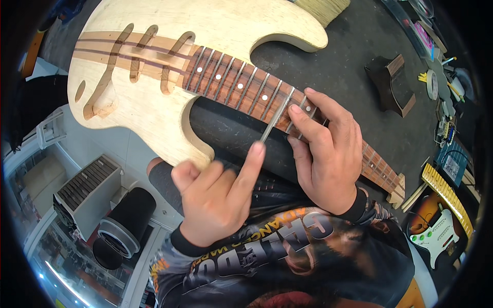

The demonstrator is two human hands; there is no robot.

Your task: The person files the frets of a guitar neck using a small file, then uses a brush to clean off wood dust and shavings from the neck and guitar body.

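Note:
An unfinished pale wooden guitar body (154, 20) with routed slots lies diagonally, its rosewood neck (233, 82) running to the lower right. A thin metal strip (277, 113) lies crosswise on the fretboard, overhanging the neck's near edge. My right hand (328, 154) grips the neck, index and middle fingertips on the fretboard beside the strip, thumb at the near edge. My left hand (215, 200) is below the neck, index finger stretched toward the strip's overhanging end and other fingers curled, holding nothing visible. Whether that fingertip touches the strip I cannot tell.
A dark mat (349, 72) carries a brush (323, 7), a dark curved neck rest (390, 82) and tape rolls (431, 84). A pickguard (434, 236) with electronics sits at right. At lower left are a metal unit (84, 190) and a black cylinder (128, 215).

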